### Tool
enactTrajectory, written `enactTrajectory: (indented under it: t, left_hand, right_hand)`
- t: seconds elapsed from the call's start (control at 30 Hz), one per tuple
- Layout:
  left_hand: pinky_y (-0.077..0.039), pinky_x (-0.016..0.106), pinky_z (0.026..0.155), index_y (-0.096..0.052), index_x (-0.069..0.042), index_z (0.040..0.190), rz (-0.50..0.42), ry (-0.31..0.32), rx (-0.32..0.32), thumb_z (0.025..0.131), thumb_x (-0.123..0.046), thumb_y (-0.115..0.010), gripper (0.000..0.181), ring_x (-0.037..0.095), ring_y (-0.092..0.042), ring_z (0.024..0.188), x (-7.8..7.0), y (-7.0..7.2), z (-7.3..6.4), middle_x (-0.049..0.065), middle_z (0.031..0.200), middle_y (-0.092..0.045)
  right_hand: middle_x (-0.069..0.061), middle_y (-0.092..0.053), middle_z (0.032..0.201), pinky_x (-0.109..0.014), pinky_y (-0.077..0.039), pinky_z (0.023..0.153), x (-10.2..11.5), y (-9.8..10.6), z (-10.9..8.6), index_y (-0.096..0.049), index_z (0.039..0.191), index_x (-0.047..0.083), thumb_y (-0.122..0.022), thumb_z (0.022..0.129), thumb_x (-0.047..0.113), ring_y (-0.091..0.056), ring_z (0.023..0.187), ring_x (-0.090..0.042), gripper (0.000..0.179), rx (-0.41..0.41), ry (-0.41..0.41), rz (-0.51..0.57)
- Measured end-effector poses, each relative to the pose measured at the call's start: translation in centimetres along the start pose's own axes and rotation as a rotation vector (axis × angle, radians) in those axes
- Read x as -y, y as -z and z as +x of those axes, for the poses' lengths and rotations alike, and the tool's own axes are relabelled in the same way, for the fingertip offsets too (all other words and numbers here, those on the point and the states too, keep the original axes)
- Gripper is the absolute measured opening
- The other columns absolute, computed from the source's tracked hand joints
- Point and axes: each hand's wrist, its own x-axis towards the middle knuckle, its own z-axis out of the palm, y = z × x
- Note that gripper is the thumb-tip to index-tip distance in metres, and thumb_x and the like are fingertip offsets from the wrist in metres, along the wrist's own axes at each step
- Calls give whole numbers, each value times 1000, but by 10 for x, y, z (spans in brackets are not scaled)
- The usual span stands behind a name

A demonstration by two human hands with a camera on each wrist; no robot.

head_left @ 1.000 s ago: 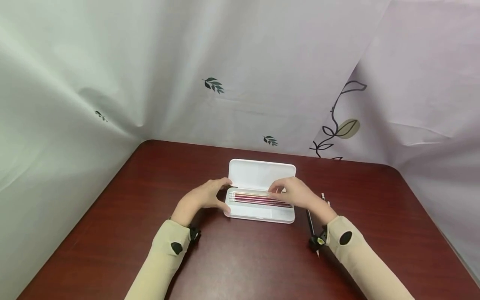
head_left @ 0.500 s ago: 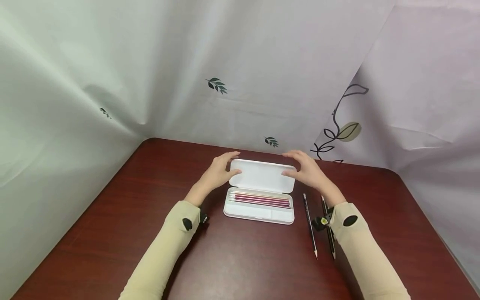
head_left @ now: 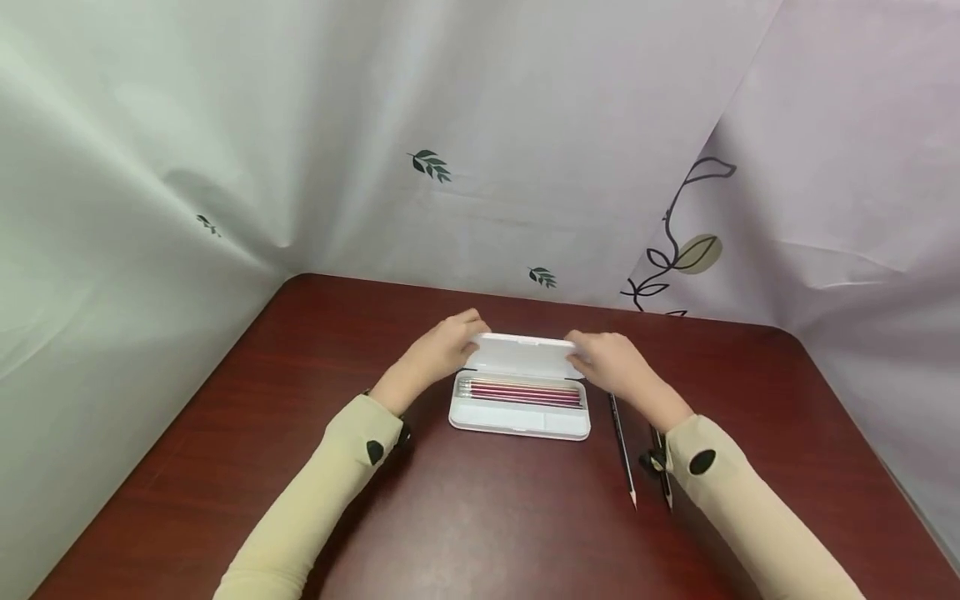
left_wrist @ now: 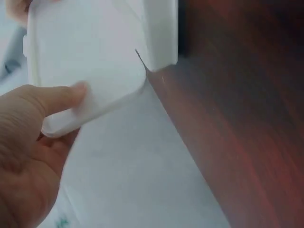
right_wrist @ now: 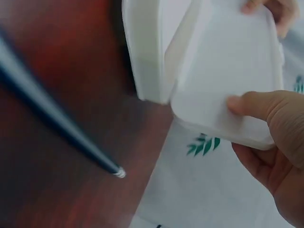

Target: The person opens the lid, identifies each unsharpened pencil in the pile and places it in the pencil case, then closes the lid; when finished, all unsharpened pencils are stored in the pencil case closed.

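A white pencil case [head_left: 495, 421] lies on the table with its hinged lid [head_left: 517, 357] tilted up at the back. Several red-toned pencils [head_left: 525, 393] lie side by side in its rear compartment. My left hand [head_left: 442, 346] pinches the lid's left end; in the left wrist view the thumb [left_wrist: 66, 97] presses the inner face with fingers behind. At the lid's right end, my right hand [head_left: 618, 367] pinches it the same way, its thumb [right_wrist: 247, 105] on the inside in the right wrist view.
Two dark pencils lie to the right of the case: one pencil [head_left: 624, 454] shows fully along its shaft, while the other pencil [head_left: 667, 492] is partly under the right wrist. The reddish-brown table [head_left: 480, 517] ends at a pale curtain [head_left: 480, 225] behind.
My right hand has left the pencils in the case, and both hands have moved to the lid's ends and taken hold. The lid has swung up from leaning back.
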Motion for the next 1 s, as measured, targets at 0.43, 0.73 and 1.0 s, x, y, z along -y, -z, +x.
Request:
enactTrajectory:
  t: [0.43,0.73,1.0]
  left_hand:
    - [-22,45,112,-30,3,143,43,36,368,94,-20,-55,60,33,-27,138,-32,-15,-49,20,148,-30]
    - [-8,43,116,-4,-4,150,63,104,561,100,-44,-33,71,27,4,144,-27,-25,-55,13,157,2]
    - [-3,40,116,4,-8,150,103,142,636,98,-52,-28,76,23,13,143,-22,-32,-52,9,157,12]
  right_hand:
    - [-18,-50,135,-44,-53,80,38,-17,-52,-47,135,3,-63,86,43,-53,119,-31,66,154,18,17]
    - [-23,-23,150,-46,-39,100,48,-20,-59,-26,144,-4,-59,85,52,-24,138,-36,88,311,12,62]
    - [-27,-22,149,-49,-27,109,48,-31,-61,-25,143,-8,-61,82,56,-21,139,-37,95,263,45,8]
